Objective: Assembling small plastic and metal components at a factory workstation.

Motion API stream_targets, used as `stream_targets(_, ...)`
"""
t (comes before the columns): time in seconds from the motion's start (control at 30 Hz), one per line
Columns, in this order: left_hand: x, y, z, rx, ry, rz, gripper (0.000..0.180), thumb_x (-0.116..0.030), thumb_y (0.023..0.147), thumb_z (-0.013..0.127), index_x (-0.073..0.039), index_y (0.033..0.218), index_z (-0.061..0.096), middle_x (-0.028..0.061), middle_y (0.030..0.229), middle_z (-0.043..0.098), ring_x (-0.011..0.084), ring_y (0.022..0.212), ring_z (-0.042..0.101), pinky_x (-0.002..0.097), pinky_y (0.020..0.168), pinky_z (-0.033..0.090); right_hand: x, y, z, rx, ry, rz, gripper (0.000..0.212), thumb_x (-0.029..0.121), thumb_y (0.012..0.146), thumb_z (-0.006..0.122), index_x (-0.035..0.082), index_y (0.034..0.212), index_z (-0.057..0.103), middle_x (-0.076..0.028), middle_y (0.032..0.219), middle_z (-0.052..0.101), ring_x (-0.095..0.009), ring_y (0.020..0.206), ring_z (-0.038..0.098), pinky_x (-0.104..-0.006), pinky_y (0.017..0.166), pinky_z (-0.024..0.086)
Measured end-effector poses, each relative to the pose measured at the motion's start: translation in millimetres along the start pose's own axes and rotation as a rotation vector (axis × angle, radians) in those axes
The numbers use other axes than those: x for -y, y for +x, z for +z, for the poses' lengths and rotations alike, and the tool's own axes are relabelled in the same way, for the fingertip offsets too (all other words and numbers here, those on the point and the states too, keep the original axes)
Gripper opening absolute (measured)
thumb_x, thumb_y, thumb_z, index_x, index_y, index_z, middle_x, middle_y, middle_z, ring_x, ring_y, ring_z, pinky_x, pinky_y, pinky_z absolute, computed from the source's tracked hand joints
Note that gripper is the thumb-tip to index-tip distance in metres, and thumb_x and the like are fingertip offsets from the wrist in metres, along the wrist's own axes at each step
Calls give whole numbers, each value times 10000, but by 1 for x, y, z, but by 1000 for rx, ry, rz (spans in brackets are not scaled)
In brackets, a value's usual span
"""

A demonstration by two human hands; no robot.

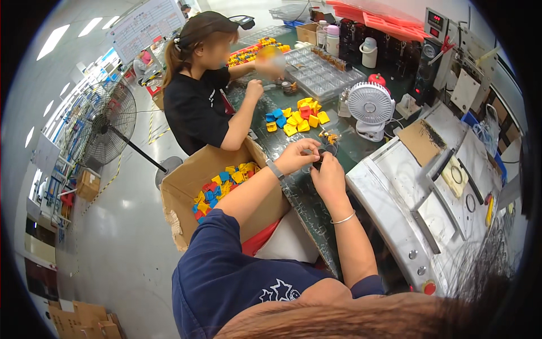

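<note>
Over the dark green bench, my two hands meet close together. My left hand, with a grey band at its wrist, has thumb and fingertips pinched at a small dark part; what the pinch itself holds is too small to name. The fingers of my right hand close round that small dark part, mostly hidden by them. Just beyond lie some small orange-brown pieces. Farther off is a loose pile of yellow, blue and red plastic pieces.
A cardboard box of coloured pieces stands below my left forearm. A white desk fan stands beyond my right hand, near a metal machine table. At the left, a co-worker works by a clear compartment tray. A floor fan stands behind.
</note>
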State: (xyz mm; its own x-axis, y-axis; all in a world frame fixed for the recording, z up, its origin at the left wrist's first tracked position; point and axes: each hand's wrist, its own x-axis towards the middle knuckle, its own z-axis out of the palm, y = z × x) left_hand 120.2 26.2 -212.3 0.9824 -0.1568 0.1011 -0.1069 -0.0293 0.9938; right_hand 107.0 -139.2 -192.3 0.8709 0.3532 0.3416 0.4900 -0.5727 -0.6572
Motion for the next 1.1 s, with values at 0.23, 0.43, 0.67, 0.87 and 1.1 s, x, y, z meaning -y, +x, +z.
stream_targets(0.23,-3,-1,-4,-67,-226,17,45,-55,869,617,-57,897,581,-15,831,572,67,735,542,215,682,459,-1,-3,1,11,-29,50,405,111,746,702,-47,1058,498,-259,980,597,-404,925,592,-442,811,480)
stream_targets(0.43,-8,-7,-45,1,359,-300,175,-84,805,683,-23,962,638,-13,739,614,57,610,544,227,535,449,2,-4,-4,15,53,41,429,119,755,703,-53,1084,486,-270,1015,584,-412,968,576,-434,856,465)
stream_targets(0.67,-13,-2,-49,150,739,-388,118,-64,742,658,4,829,698,55,712,680,100,624,624,245,598,500,1,-1,-9,39,41,32,425,113,757,696,-55,1081,478,-273,1014,574,-414,970,568,-437,858,462)
stream_targets(0.87,4,6,-55,197,749,-393,124,-37,728,632,2,825,700,62,716,680,111,639,627,257,610,505,-3,3,-4,122,-71,-7,355,97,772,675,-58,1004,457,-272,988,567,-417,894,592,-449,786,491)
stream_targets(1.1,25,-16,-75,113,1132,-198,214,-237,709,646,-32,749,696,176,721,651,266,612,631,393,595,495,-7,-5,23,213,-223,-181,103,50,797,530,-16,873,508,-254,865,597,-406,843,602,-482,768,481)
